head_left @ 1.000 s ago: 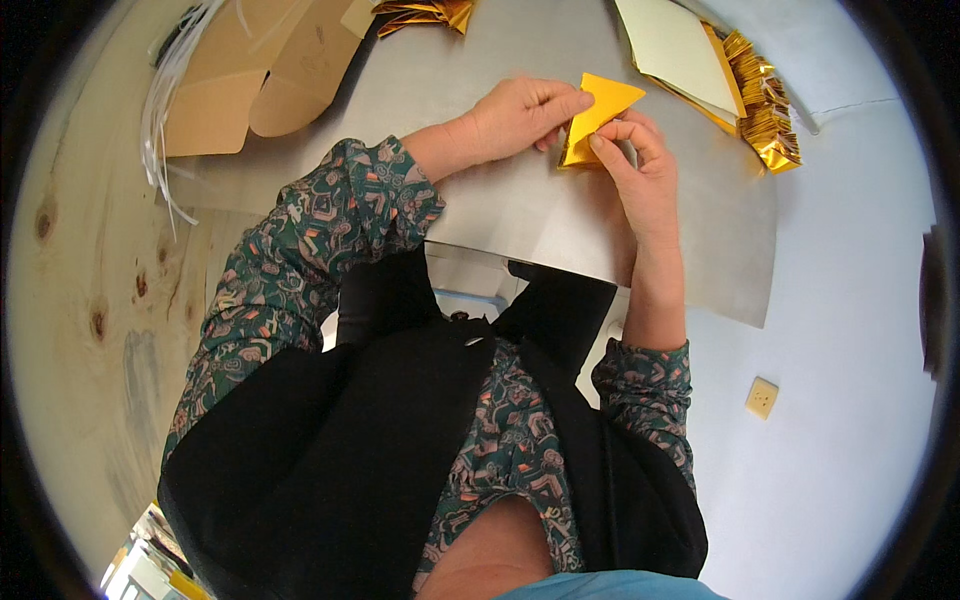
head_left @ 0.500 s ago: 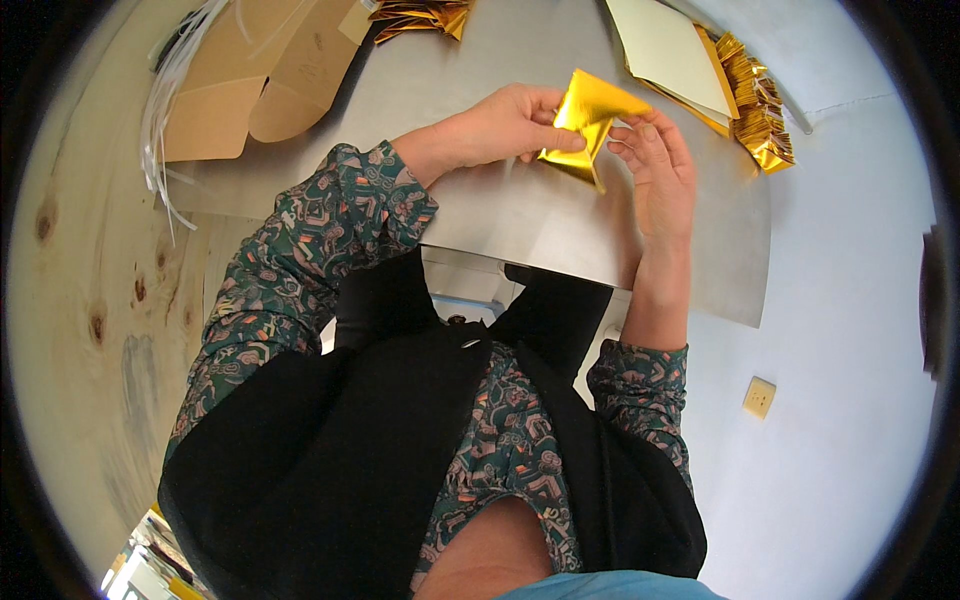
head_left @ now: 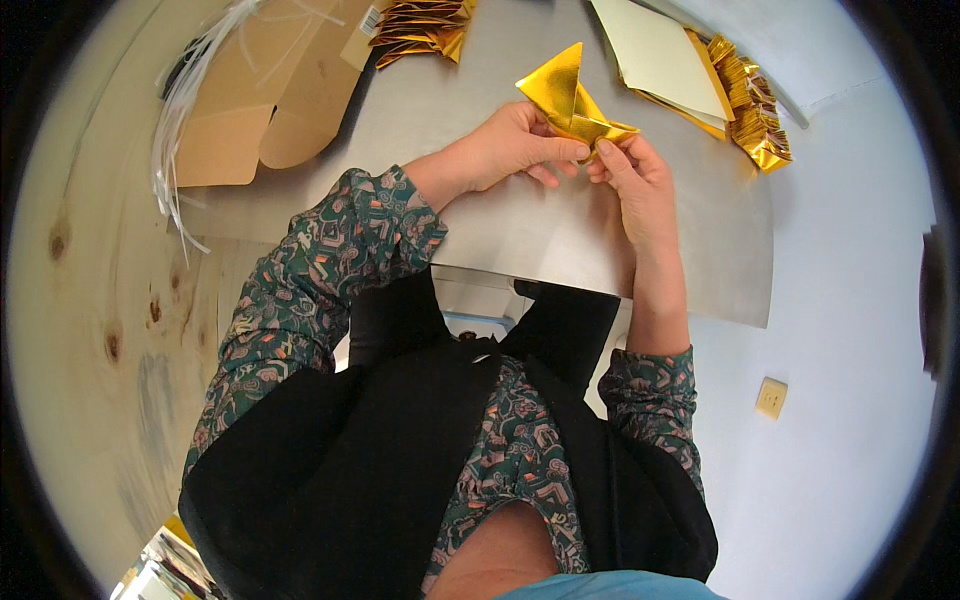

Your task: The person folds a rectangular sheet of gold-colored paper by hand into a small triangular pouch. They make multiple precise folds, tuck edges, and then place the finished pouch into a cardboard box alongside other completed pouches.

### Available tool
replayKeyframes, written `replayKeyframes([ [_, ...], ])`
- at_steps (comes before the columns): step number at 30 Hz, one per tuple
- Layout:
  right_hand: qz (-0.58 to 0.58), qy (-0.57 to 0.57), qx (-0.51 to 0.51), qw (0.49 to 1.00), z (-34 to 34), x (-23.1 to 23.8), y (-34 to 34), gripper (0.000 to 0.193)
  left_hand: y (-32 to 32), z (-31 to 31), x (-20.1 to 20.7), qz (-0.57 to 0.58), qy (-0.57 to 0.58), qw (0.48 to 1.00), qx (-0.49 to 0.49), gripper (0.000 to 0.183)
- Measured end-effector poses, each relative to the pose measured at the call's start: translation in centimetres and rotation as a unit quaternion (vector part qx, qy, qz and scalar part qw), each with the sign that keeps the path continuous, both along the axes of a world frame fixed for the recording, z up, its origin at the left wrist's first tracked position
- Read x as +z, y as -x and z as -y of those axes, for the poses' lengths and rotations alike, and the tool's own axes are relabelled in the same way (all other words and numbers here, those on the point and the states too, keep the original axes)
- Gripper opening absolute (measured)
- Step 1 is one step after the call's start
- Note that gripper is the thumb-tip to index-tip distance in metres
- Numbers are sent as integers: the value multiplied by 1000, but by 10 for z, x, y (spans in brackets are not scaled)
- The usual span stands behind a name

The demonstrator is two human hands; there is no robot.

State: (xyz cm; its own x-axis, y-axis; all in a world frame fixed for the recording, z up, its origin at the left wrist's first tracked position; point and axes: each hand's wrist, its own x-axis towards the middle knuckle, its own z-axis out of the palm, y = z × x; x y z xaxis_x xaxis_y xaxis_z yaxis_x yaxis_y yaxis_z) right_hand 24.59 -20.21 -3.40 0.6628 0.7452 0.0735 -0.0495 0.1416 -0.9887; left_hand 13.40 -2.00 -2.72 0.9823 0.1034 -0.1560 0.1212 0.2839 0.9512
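A shiny gold foil paper (head_left: pixel 562 92), folded with pointed corners, is held above the metal table between my two hands. My left hand (head_left: pixel 515 148) pinches its lower left edge, thumb on top and fingers beneath. On the other side my right hand (head_left: pixel 636 180) grips the lower right part between thumb and fingers, the two thumbs nearly meeting. One tall corner of the paper points up and away from me. The undersides of the folds are hidden by my fingers.
Metal table (head_left: pixel 710 235) with a rounded right edge. An open cardboard box (head_left: pixel 225 130) and white strips (head_left: pixel 168 165) lie at left. Folded gold pieces (head_left: pixel 420 30) sit at the back. At right are pale paper sheets (head_left: pixel 665 62) and a row of gold folded pieces (head_left: pixel 757 110).
The gold paper has been turned and reshaped, with a corner now rising up and left. My right hand has come closer to my left and now pinches the paper's lower part.
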Motion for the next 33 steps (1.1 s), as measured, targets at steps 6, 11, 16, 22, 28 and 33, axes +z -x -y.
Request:
replayKeyframes([
  [6,22,2,-9,1000,-2,1,3,14,0,6,1,8,-7,1000,-17,33],
  [11,35,6,-16,999,-2,3,5,14,-2,8,-1,10,8,1000,-24,29],
  [16,32,13,-21,999,-2,3,6,13,-2,8,-2,13,30,999,-25,27],
  [22,46,7,-33,998,-3,2,6,13,0,10,1,28,39,998,-38,20],
  [28,40,-11,-41,998,-3,1,7,15,-2,12,-3,31,80,996,-28,17],
  [33,47,-5,-53,997,0,3,3,18,-2,14,-5,31,99,994,-45,16],
])
